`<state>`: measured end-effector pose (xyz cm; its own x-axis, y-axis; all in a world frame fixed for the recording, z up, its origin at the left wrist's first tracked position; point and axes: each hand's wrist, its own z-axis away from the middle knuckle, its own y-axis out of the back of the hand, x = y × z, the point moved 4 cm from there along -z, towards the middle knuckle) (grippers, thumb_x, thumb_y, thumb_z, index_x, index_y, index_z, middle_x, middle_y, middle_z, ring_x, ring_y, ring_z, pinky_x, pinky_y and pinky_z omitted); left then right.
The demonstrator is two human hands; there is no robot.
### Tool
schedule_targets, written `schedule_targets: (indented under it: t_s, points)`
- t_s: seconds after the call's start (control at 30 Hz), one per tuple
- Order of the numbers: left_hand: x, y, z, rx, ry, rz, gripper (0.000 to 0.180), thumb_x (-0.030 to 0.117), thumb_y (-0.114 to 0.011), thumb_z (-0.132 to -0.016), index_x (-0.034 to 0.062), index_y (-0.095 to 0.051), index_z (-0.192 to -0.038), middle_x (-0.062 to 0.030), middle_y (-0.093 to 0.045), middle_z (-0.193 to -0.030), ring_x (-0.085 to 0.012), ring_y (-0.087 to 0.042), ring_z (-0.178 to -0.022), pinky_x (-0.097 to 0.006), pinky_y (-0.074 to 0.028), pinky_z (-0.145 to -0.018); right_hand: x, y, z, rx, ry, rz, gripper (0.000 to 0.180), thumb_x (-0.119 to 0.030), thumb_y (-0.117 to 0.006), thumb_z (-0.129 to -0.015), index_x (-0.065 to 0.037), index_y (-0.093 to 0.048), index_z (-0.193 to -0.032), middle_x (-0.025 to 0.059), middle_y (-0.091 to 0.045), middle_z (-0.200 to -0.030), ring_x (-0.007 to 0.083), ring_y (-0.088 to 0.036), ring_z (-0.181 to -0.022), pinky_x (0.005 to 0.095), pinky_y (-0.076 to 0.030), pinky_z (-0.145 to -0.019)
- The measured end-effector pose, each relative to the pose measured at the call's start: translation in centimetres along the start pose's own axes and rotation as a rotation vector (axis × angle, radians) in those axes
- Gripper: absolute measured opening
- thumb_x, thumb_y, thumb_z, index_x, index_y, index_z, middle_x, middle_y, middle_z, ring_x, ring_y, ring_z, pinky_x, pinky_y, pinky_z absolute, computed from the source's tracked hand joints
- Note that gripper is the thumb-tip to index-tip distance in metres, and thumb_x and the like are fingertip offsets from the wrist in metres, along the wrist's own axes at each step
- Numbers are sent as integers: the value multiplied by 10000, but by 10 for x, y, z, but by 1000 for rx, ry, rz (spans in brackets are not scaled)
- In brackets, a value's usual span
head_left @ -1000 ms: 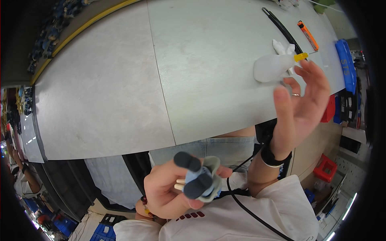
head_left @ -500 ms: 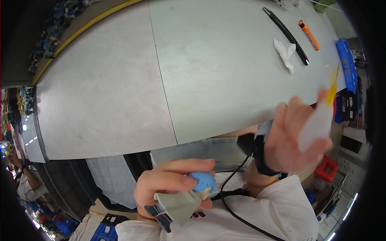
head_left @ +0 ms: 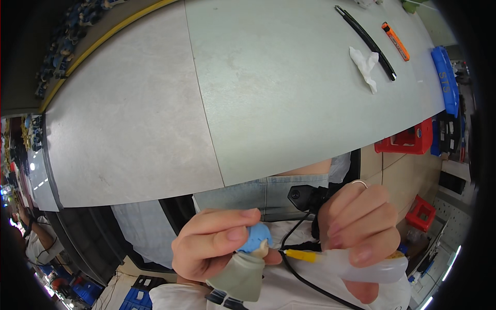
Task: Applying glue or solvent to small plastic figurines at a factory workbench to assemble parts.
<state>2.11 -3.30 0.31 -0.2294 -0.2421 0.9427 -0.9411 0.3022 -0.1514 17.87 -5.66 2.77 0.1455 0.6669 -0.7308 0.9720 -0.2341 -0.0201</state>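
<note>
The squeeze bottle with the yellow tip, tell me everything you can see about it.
The squeeze bottle is soft-looking, translucent whitish plastic with a narrow yellow nozzle. It lies nearly level, low in the view near the person's torso, gripped in the right hand, whose fingers wrap over its body. The nozzle points left, its tip at or right beside the small figure with a blue top and grey-beige body that the left hand holds; contact cannot be told. Its contents are not clear.

A workshop: red crates [head_left: 405, 142] stand beside the grey table [head_left: 248, 93], which carries an orange utility knife [head_left: 395, 40].
</note>
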Motion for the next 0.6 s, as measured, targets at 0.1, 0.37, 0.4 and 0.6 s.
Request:
schedule_targets:
  t_s: [0.1, 0.37, 0.4, 0.6]
  points:
    - [1, -2, -1, -5, 9, 1, 554, -3, -759, -490, 23, -497, -978, -202, -536, -946, -225, -579, -743, -264, -485, -603, 1, 2, 1, 34, 27, -112, 415, -492, -536, -709, -83, -515, -770, 20, -458, -615, 104, -436, -556, 182, -339, -445]
    - [2, -1, -1, -37, 42, -25, 554, 2, -759, -491, 31, -489, -974, -195, -538, -941, -223, -580, -734, -265, -484, -601, 0, 1, -2, -55, 7, 44, 408, -462, -526, -721, -58, -512, -776, 38, -471, -631, 114, -436, -543, 189, -333, -435]
    - [2, -1, -1, -41, 45, -34, 553, 5, -760, -491, 32, -488, -972, -194, -538, -941, -222, -580, -733, -265, -483, -600, 0, 2, -2, -55, 7, 46, 408, -462, -526, -721, -58, -512, -776, 38, -471, -631, 114, -436, -543, 189, -333, -435]
    - [3, -2, -1, -27, 36, -88, 550, 12, -761, -491, 43, -481, -963, -180, -542, -928, -215, -576, -730, -259, -482, -592, -1, 1, -1, -70, 23, 37, 404, -456, -523, -719, -56, -514, -780, 37, -472, -632, 114, -432, -541, 191, -332, -436]
